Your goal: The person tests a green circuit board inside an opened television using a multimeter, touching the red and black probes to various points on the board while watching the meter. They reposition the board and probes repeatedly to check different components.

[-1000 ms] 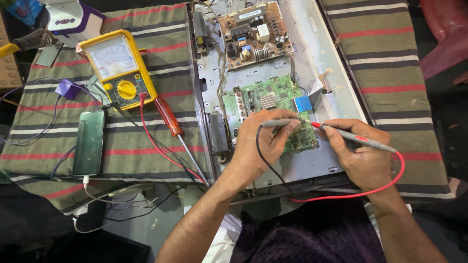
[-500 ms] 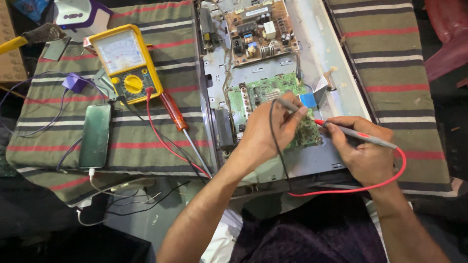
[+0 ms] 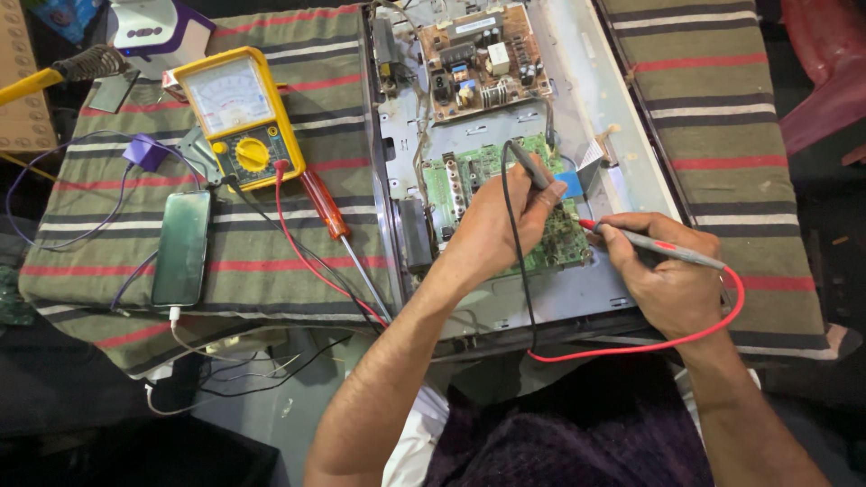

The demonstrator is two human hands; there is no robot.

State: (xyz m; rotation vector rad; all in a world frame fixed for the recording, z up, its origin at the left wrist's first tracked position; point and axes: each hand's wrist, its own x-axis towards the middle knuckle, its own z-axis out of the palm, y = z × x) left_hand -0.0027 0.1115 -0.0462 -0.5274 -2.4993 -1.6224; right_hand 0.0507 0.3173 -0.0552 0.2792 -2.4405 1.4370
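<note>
Probes are what the work turns on, yet the largest thing in view is the opened metal chassis (image 3: 622,117) lying on a striped cloth (image 3: 271,234), and it is judged heavy and stiff, best left flat. Inside it, a brown board (image 3: 478,59) sits at the far end and a green circuit board (image 3: 469,176) nearer the person; the green one is judged thin and fragile, with small parts easily bent, so only its edges would suit a grip. Left of the chassis stand a yellow analogue meter (image 3: 236,113), a phone (image 3: 182,248) and a red-handled screwdriver (image 3: 327,203).

The black probe (image 3: 528,164) is pinched between the thumb and forefinger of the left hand (image 3: 492,239), the other fingers curled onto the green board. The red probe (image 3: 663,251) is held pen-fashion in the right hand (image 3: 672,280), fingers pressed together round its shaft, its tip at the board's right edge. Both probes are judged light, rigid and smooth, best gripped on the insulated barrel, well back from the metal tip. Their leads, red (image 3: 631,347) and black, are soft and liable to snag.
</note>
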